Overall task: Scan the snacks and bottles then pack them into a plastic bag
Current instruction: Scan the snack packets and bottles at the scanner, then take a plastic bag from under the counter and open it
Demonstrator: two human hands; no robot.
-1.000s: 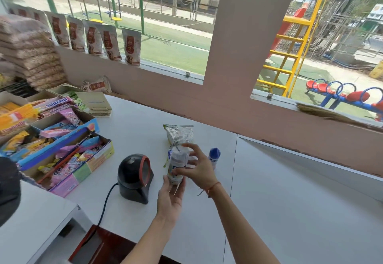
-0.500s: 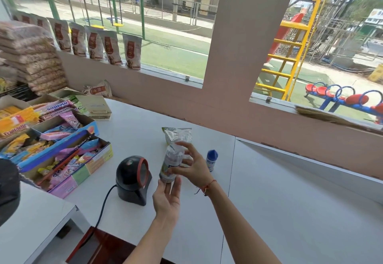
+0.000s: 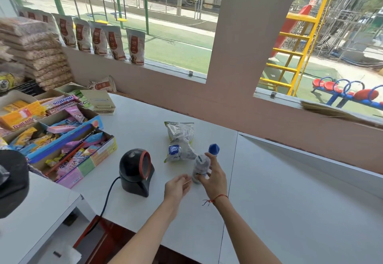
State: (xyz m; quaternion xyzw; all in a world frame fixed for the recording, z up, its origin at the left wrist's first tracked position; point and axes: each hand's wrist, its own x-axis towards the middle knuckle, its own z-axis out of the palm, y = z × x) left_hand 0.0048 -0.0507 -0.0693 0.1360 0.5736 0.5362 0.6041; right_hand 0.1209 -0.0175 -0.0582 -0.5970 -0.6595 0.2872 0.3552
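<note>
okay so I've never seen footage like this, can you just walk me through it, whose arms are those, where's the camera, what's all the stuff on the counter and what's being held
The camera sits on a person's head and looks forward and down, so the two bare arms reaching in from below are that person's own. There is no robot here. The right hand grips a small clear bottle, standing on or just above the white counter. The left hand is open beside it, holding nothing. On the counter lie a snack bag, a second bottle with a blue cap and a black barcode scanner on a cable. Open boxes of sweets stand to the left. No plastic bag is in view.
</note>
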